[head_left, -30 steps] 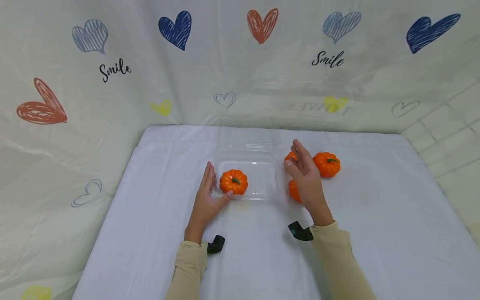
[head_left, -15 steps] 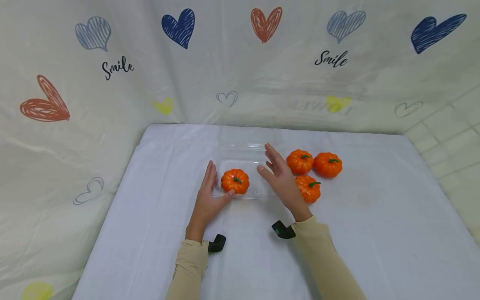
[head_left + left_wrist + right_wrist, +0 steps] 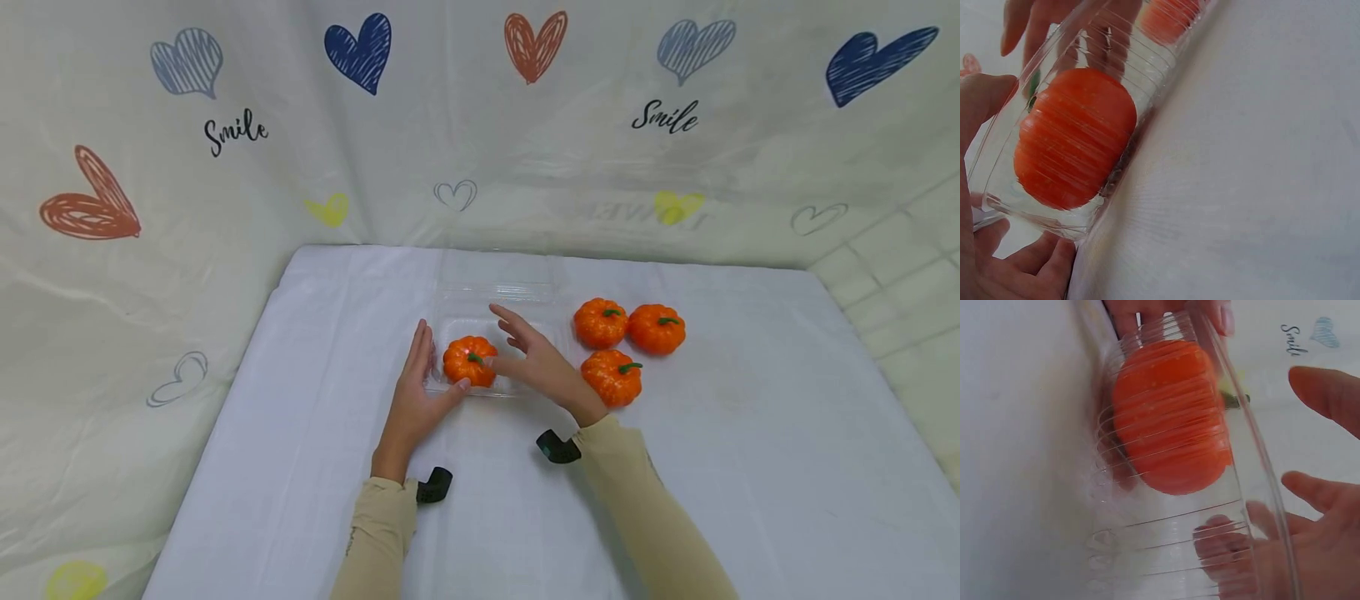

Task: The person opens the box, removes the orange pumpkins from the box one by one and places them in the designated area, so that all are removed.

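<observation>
A small orange toy pumpkin (image 3: 463, 354) with a green stem sits at the left end of a clear plastic clamshell box (image 3: 457, 323). My left hand (image 3: 412, 412) holds the box's left front corner, its thumb on the front rim and its fingers along the left end. Over the box hovers my right hand (image 3: 546, 367), reaching left with thumb and fingers spread; in the right wrist view its fingers (image 3: 1310, 494) show apart from the pumpkin, partly through the clear wall. Three more orange pumpkins lie right of the box, the nearest one (image 3: 611, 382) beside my right wrist.
The box's raised clear lid (image 3: 495, 268) stands behind its base, hinged at the back. Two of the loose pumpkins, a left one (image 3: 600, 323) and a right one (image 3: 657, 329), sit side by side on the white tablecloth (image 3: 750, 433). A heart-printed curtain (image 3: 390, 150) hangs behind.
My right hand has moved left from the loose pumpkins to over the box, towards the pumpkin inside, uncovering the loose ones. The left hand has stayed at the box's corner.
</observation>
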`<state>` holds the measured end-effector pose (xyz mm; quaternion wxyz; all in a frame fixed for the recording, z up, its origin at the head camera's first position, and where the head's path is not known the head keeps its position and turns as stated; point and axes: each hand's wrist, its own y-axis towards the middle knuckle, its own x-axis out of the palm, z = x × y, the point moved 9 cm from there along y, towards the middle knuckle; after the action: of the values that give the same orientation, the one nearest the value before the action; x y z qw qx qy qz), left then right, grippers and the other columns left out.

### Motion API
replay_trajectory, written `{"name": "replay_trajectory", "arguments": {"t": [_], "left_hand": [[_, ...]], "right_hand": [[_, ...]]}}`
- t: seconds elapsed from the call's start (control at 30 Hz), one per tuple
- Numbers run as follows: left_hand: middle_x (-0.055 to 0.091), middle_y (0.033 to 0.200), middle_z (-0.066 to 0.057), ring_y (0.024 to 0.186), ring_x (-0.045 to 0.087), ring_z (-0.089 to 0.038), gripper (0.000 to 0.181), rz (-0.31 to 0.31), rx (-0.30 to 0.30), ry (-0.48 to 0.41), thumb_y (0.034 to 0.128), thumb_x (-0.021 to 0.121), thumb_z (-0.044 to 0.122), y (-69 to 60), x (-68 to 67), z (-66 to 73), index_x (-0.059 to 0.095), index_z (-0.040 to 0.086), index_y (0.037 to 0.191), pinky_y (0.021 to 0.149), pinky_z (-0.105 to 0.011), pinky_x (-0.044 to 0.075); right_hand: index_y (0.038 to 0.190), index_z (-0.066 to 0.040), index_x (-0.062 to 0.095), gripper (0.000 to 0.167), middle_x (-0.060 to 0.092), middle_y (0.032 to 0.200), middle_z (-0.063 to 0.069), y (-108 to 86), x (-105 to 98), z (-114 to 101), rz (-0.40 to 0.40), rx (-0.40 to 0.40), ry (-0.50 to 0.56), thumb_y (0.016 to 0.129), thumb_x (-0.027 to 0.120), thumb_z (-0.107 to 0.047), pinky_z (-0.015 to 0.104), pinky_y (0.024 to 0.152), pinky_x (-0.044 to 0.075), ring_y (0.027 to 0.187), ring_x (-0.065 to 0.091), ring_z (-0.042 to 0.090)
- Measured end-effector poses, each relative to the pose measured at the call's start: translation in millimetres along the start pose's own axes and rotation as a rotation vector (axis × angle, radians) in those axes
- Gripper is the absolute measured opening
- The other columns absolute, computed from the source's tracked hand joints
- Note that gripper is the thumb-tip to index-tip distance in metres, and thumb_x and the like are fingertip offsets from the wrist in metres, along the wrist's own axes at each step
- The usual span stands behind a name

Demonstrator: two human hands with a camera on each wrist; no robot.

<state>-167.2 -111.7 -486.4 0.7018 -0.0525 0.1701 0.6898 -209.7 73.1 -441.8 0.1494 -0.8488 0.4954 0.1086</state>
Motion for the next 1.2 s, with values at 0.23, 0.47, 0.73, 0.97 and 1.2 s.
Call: {"name": "replay_trajectory", "arguments": {"t": [0.23, 0.47, 0.73, 0.97, 1.2], "left_hand": [[0.014, 0.180, -0.001, 0.157, 0.033, -0.023, 0.106, 0.000, -0.006, -0.012, 0.0927, 0.081, 0.046, 0.3, -0.5, 1.8, 0.020, 0.013, 0.173, 0.124, -0.045, 0.032], [0.015, 0.179, 0.000, 0.157, 0.034, -0.023, 0.106, -0.002, -0.009, -0.012, 0.0927, 0.081, 0.046, 0.7, -0.1, 1.9, 0.020, 0.013, 0.173, 0.124, -0.044, 0.032], [0.014, 0.180, 0.001, 0.157, 0.034, -0.023, 0.106, -0.005, -0.008, -0.013, 0.0928, 0.081, 0.046, -0.1, -0.1, 1.2, 0.021, 0.012, 0.172, 0.124, -0.043, 0.032], [0.012, 0.180, 0.000, 0.157, 0.033, -0.021, 0.106, -0.007, 0.004, -0.021, 0.0932, 0.081, 0.045, -0.3, -0.1, 1.4, 0.020, 0.009, 0.172, 0.125, -0.040, 0.031], [0.013, 0.180, -0.001, 0.157, 0.035, -0.024, 0.106, -0.006, -0.006, -0.009, 0.0930, 0.081, 0.045, -0.3, -0.7, 1.7, 0.020, 0.011, 0.172, 0.124, -0.043, 0.033]], "right_hand": [[0.170, -0.019, 0.031, 0.086, 0.029, 0.174, 0.013, 5.8, 13, 7, -0.128, 0.018, 0.025, 0.098, 0.076, -0.030, 0.063, 0.120, 0.036, 0.155, 0.033, 0.044], [0.169, -0.011, 0.034, 0.082, 0.035, 0.171, 0.013, 7.8, 18, 11, -0.172, 0.025, 0.027, 0.099, 0.076, -0.021, 0.056, 0.123, 0.036, 0.155, 0.035, 0.040], [0.167, -0.013, 0.040, 0.080, 0.041, 0.168, 0.008, 9.6, 21, 13, -0.170, 0.038, -0.025, 0.097, 0.079, -0.020, 0.053, 0.122, 0.038, 0.151, 0.043, 0.034], [0.164, -0.011, 0.045, 0.075, 0.045, 0.165, 0.011, 9.0, 22, 11, -0.158, 0.009, -0.025, 0.097, 0.078, -0.013, 0.052, 0.121, 0.040, 0.149, 0.045, 0.034], [0.163, -0.011, 0.046, 0.074, 0.046, 0.164, 0.011, 8.0, 21, 11, -0.138, 0.009, -0.008, 0.097, 0.078, -0.014, 0.052, 0.120, 0.041, 0.148, 0.047, 0.035]]}}
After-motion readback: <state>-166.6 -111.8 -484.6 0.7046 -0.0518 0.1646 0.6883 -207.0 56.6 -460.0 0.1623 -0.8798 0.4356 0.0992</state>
